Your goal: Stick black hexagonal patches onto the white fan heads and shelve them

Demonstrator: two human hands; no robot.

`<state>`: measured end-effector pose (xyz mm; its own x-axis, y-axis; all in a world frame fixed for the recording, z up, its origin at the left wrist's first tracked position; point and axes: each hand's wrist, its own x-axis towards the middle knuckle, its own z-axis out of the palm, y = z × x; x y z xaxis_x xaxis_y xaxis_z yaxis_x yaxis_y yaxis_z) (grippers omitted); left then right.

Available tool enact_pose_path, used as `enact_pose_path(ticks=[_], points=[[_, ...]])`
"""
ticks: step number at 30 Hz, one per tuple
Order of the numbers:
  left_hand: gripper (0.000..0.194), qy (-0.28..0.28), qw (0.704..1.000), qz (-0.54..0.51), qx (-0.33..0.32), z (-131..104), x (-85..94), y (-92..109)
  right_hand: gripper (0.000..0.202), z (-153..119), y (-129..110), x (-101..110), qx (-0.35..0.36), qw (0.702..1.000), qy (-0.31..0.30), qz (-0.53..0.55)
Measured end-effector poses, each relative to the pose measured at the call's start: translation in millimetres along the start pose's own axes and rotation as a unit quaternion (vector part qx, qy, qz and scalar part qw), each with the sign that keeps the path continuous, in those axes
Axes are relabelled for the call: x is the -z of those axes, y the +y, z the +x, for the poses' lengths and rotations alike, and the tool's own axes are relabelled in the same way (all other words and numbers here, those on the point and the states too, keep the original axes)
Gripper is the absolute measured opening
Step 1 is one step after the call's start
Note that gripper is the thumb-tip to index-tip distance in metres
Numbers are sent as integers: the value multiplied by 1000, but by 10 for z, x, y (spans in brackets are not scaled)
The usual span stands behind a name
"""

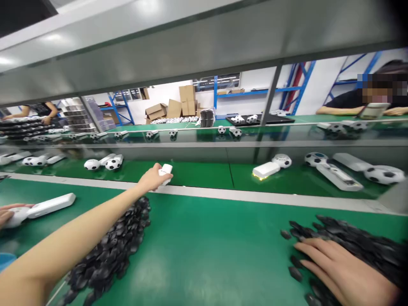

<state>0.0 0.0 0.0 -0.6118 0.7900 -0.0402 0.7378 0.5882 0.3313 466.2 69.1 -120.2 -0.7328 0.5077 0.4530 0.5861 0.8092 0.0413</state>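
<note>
Head view: we reach our left hand far fwd across the green table to the edge of the conveyor belt. Its fingers close round a small white plastic part, which sits just past the pale strip between table and belt. Our left forearm passes over a heap of small black pieces on the table's left side.

Our right hand lies flat at lower right, fingers spread, palm down, resting on the near edge of a second heap of black pieces; a few loose ones lie just beside the fingertips.

At far left another person's hand touches a long white casing with a rounded end.

On the belt: soccer-ball-patterned domes, more white casings, and one white block w/ a yellow glow under it. Behind, a co-worker's arm rests on the far bench, cardboard boxes stacked by blue racking.
</note>
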Motion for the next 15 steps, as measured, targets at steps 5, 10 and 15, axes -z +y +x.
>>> enact_pose_path(ticks=[5,10,15], points=[[67,-115,988,-37,-100,-836,-279,464,27,173,-208,364,-3,997,-76,-11],[85,-280,929,15,-240,-1315,-371,659,19,271,-281,548,-23,988,-153,2],[73,-100,853,181,-479,-1351,-418,724,17,300,-283,606,-17,988,-150,-31]])
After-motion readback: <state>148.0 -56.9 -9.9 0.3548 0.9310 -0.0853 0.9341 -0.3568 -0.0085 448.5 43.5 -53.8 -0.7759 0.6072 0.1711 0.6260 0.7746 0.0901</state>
